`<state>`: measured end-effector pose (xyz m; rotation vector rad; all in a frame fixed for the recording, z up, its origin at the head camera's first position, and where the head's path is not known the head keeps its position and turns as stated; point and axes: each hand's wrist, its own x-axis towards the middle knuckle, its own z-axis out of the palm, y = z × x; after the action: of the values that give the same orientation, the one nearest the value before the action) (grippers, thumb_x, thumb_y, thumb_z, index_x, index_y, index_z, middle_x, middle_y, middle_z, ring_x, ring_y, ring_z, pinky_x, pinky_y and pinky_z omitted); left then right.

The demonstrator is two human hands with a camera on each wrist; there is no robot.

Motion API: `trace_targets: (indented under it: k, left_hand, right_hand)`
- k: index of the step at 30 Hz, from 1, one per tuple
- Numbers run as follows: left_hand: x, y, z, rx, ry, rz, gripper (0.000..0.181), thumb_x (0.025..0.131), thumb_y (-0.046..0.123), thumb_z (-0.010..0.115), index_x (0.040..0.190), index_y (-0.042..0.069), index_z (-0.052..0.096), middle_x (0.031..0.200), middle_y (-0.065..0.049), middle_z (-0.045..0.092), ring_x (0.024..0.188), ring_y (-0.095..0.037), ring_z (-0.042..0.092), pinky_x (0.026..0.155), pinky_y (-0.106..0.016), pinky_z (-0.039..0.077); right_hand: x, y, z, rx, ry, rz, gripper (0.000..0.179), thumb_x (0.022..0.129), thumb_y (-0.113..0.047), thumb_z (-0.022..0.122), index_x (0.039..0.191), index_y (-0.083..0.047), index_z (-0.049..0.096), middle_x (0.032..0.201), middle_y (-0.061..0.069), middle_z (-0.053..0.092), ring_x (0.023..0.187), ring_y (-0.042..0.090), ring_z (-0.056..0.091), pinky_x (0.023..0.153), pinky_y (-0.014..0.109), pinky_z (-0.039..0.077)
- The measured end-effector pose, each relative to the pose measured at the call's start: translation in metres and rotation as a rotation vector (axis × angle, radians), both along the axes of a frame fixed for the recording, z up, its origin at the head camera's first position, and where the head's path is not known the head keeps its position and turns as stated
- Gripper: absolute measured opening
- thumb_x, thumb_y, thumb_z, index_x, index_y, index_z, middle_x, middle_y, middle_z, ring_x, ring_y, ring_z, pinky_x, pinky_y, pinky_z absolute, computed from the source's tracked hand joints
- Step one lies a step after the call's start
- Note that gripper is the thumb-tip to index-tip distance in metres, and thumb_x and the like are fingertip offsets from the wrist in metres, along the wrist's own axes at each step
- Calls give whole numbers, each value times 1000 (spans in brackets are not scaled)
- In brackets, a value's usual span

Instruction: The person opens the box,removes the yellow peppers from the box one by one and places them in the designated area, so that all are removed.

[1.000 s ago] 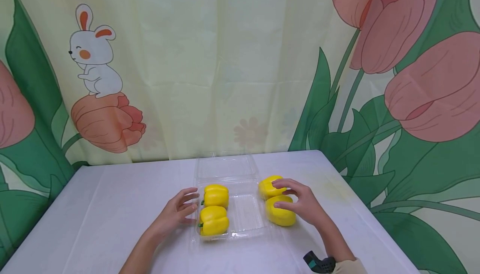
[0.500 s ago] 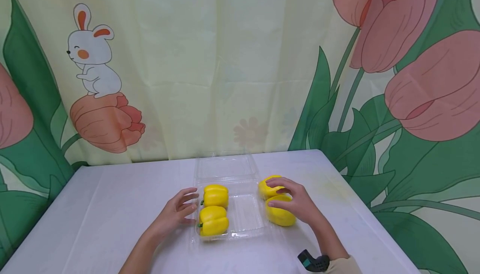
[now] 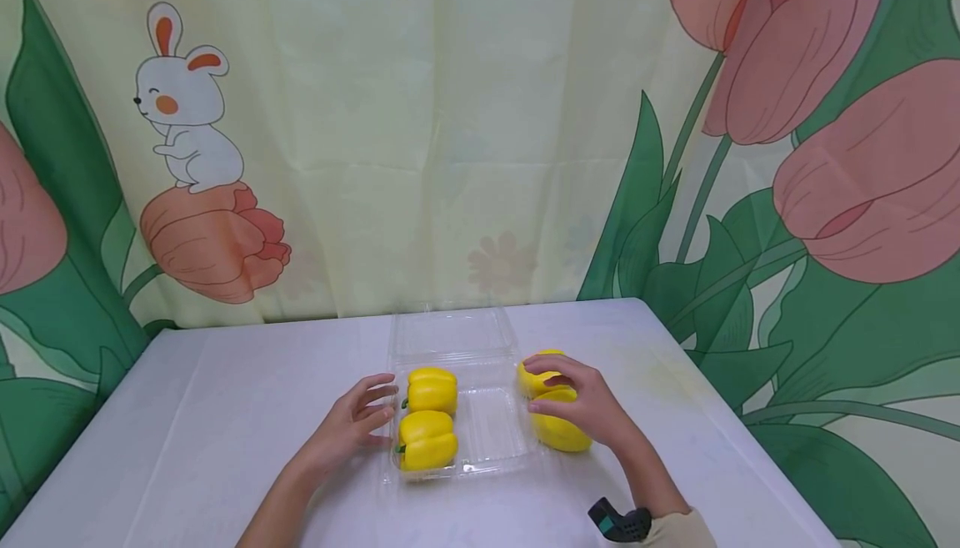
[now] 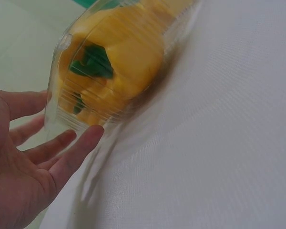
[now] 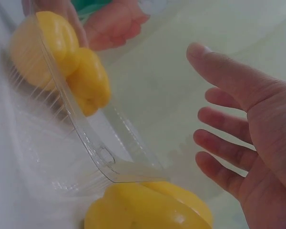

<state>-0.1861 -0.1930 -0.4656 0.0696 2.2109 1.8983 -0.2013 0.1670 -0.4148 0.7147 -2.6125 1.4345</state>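
Observation:
A clear plastic clamshell box [image 3: 491, 423] lies with its lid [image 3: 450, 335] folded back. Two yellow bell peppers, one nearer [image 3: 427, 441] and one farther [image 3: 432, 390], sit in its left half, green stems facing left. My left hand [image 3: 348, 427] is at the box's left wall, fingers spread; in the left wrist view the fingertips [image 4: 93, 133] appear to touch the plastic. Outside the right wall lie two more yellow bell peppers, one in front [image 3: 562, 431] and one behind [image 3: 536, 379]. My right hand [image 3: 592, 402] hovers above these, fingers apart and holding nothing, partly hiding both.
A white-covered table [image 3: 247, 414] carries everything. Behind it hangs a curtain [image 3: 360, 156] printed with tulips and a rabbit. The box lid reaches close to the table's back edge. A dark band [image 3: 621, 521] is on my right wrist.
My right hand has drifted a little left over the two outer bell peppers, toward the box. The left hand, the box and the bell peppers look unmoved.

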Motion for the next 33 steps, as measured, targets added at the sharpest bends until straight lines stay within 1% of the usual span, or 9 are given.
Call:
trace_targets:
  k: [3, 8, 14, 24, 33]
  left_hand:
    - [0, 1, 1, -10, -3, 13, 56, 93, 23, 64, 143, 19, 41, 148, -15, 44, 133, -36, 46, 83, -41, 59]
    - [0, 1, 0, -10, -6, 17, 55, 93, 22, 64, 142, 19, 41, 148, -14, 44, 133, -37, 46, 83, -42, 59]
    - [-1, 1, 0, -10, 2, 12, 55, 93, 22, 64, 143, 19, 41, 148, -15, 44, 134, -37, 46, 83, -42, 59]
    - [-1, 2, 0, -15, -5, 37, 54, 92, 22, 65, 141, 20, 43, 147, -13, 46, 132, -36, 48, 83, -42, 59]
    - [-1, 1, 0, -11, -17, 36, 54, 92, 24, 66, 141, 21, 44, 147, -13, 46, 133, -35, 48, 83, -42, 59]
  right_hand:
    - [0, -2, 1, 0, 5, 8, 41, 79, -29, 80, 117, -22, 66, 128, 1, 63, 118, 22, 59, 95, 45, 54]
    - [-1, -6, 1, 4, -3, 19, 43, 79, -29, 79, 119, -20, 66, 129, 1, 63, 118, 22, 59, 95, 47, 53]
    - [-2, -9, 0, 6, 3, 24, 41, 79, -29, 79, 118, -25, 66, 130, 1, 62, 118, 21, 59, 95, 46, 53]
    - [-3, -16, -1, 14, -8, 37, 41, 79, -31, 79, 117, -26, 66, 130, 1, 63, 119, 23, 58, 95, 47, 53]
    - [-3, -21, -4, 24, -8, 51, 40, 80, -34, 78, 117, -27, 66, 129, -1, 63, 117, 22, 59, 94, 45, 54]
